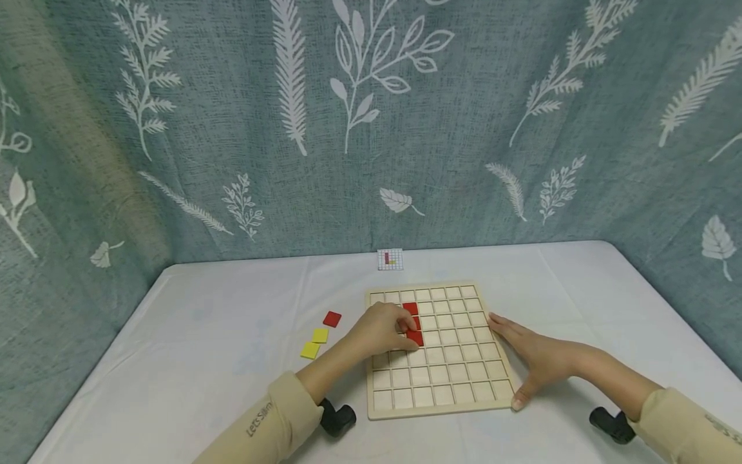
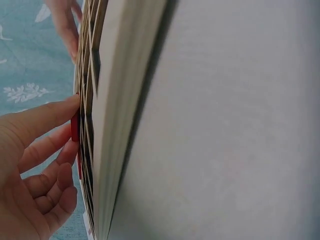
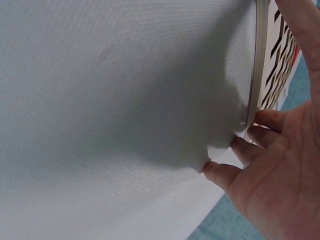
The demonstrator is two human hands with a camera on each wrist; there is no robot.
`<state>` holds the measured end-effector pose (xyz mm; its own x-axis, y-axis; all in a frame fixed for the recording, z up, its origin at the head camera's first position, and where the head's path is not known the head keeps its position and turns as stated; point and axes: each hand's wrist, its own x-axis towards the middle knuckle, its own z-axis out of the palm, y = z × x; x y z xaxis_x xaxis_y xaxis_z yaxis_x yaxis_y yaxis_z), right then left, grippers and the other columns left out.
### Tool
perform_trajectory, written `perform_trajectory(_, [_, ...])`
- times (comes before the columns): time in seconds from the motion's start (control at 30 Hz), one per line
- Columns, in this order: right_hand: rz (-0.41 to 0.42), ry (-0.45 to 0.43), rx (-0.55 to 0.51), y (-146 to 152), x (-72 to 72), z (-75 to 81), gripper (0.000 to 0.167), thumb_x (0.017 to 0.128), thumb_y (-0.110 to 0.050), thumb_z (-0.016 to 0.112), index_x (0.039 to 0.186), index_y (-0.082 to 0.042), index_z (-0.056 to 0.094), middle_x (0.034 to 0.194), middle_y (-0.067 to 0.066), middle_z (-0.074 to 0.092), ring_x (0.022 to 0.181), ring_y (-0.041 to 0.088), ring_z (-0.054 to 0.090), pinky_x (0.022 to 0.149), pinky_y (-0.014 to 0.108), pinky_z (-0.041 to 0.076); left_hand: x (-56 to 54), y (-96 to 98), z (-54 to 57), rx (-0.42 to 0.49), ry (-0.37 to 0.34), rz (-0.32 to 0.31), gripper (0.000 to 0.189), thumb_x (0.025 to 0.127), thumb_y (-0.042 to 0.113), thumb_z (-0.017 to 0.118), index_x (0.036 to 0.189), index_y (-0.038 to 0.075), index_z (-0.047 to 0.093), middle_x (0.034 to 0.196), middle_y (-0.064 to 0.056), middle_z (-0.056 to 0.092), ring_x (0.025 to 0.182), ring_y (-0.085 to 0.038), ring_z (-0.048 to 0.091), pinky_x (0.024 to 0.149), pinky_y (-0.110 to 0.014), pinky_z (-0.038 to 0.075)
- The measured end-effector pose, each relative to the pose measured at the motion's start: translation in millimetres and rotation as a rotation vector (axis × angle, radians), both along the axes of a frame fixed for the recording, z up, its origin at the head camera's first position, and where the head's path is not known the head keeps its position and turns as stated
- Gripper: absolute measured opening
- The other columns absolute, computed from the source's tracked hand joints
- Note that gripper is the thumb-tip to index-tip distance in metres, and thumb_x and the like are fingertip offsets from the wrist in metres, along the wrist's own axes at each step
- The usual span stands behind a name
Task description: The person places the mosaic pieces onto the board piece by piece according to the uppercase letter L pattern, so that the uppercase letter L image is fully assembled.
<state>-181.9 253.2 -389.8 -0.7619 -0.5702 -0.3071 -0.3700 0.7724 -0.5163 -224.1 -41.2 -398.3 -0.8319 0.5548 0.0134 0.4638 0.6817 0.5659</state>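
A pale wooden grid board lies on the white table, with several red tiles in one column of its squares. My left hand reaches over that column. In the left wrist view its thumb and forefinger pinch a red tile right at the board's surface, the other fingers loosely bent. Spread along the board's right side, my right hand has its fingertips at the edge and its thumb by the near corner. Its straight fingers touch the cloth and board edge in the right wrist view.
Left of the board lie a loose red tile and two yellow tiles. Behind it, at the table's far edge, stands a small printed grid card with red and yellow marks. A patterned blue-green curtain hangs behind.
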Motion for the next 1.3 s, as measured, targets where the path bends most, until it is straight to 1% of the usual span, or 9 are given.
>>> perform_trajectory(0.17, [0.005,0.000,-0.004,0,-0.4,-0.4,0.133,0.051,-0.054,0.081,0.144,0.007,0.007,0.151,0.024,-0.002,0.137,0.045,0.006,0.105,0.058,0.019,0.4,1.2,1.1,-0.024,0.011,0.001,0.021,0.071,0.026,0.080,0.085,0.014,0.070,0.076,0.006,0.063,0.073,-0.009,0.054,0.065,-0.022,0.043])
perform_trajectory(0.4, [0.001,0.000,-0.003,1,-1.4,-0.9,0.134,0.050,-0.054,0.081,0.144,0.006,0.008,0.152,0.023,-0.002,0.137,0.045,0.005,0.105,0.058,0.019,0.9,1.7,2.1,-0.046,-0.003,0.015,0.024,0.068,0.028,0.081,0.085,0.015,0.069,0.077,0.007,0.063,0.075,-0.009,0.054,0.066,-0.023,0.043])
perform_trajectory(0.57, [0.000,0.003,-0.001,0,-1.8,-0.2,0.134,0.050,-0.054,0.081,0.144,0.006,0.008,0.152,0.023,-0.001,0.137,0.045,0.006,0.105,0.058,0.019,0.7,1.7,1.4,-0.063,0.014,0.018,0.024,0.068,0.028,0.081,0.084,0.016,0.068,0.076,0.008,0.062,0.075,-0.008,0.054,0.066,-0.023,0.043])
perform_trajectory(0.7, [-0.001,-0.004,-0.007,0,-2.1,-0.2,0.134,0.050,-0.053,0.082,0.144,0.006,0.008,0.152,0.024,-0.001,0.137,0.045,0.006,0.105,0.058,0.018,1.1,2.1,1.8,-0.083,0.035,0.017,0.023,0.071,0.031,0.079,0.085,0.016,0.069,0.076,0.008,0.062,0.074,-0.007,0.053,0.065,-0.023,0.043])
perform_trajectory(0.87, [-0.001,-0.016,-0.012,0,-2.1,-0.7,0.133,0.050,-0.052,0.082,0.144,0.007,0.008,0.151,0.025,-0.001,0.137,0.045,0.006,0.105,0.058,0.017,3.2,1.4,5.3,-0.102,0.058,0.007,0.022,0.077,0.035,0.074,0.087,0.016,0.071,0.076,0.009,0.063,0.070,-0.006,0.053,0.060,-0.022,0.042])
perform_trajectory(0.97, [0.000,-0.013,-0.007,0,-2.2,-0.5,0.133,0.050,-0.053,0.082,0.144,0.007,0.008,0.151,0.024,-0.001,0.137,0.045,0.006,0.105,0.058,0.018,4.5,0.3,8.1,-0.094,0.043,0.002,0.019,0.078,0.036,0.072,0.086,0.019,0.072,0.077,0.011,0.064,0.070,-0.005,0.053,0.058,-0.022,0.040])
perform_trajectory(1.07, [0.002,-0.003,-0.003,0,-2.2,0.3,0.133,0.050,-0.053,0.082,0.144,0.007,0.008,0.151,0.025,-0.001,0.137,0.046,0.006,0.105,0.058,0.018,4.7,-1.3,10.9,-0.051,-0.006,-0.012,0.015,0.079,0.036,0.071,0.084,0.022,0.071,0.077,0.013,0.063,0.070,-0.005,0.054,0.059,-0.023,0.041])
perform_trajectory(1.2, [0.001,0.001,-0.001,-1,-2.1,0.5,0.134,0.049,-0.053,0.082,0.144,0.007,0.009,0.151,0.025,0.000,0.137,0.046,0.006,0.105,0.058,0.018,3.2,-4.2,13.5,0.060,-0.146,-0.072,0.011,0.081,0.035,0.069,0.085,0.024,0.070,0.081,0.015,0.062,0.076,-0.004,0.056,0.066,-0.023,0.045])
perform_trajectory(1.3, [-0.006,-0.006,0.002,-1,-2.1,0.0,0.134,0.049,-0.053,0.082,0.144,0.007,0.008,0.151,0.024,0.000,0.137,0.045,0.006,0.105,0.058,0.018,2.4,-7.0,15.6,0.136,-0.251,-0.139,0.014,0.083,0.033,0.067,0.093,0.023,0.070,0.089,0.015,0.064,0.084,-0.004,0.058,0.075,-0.024,0.046])
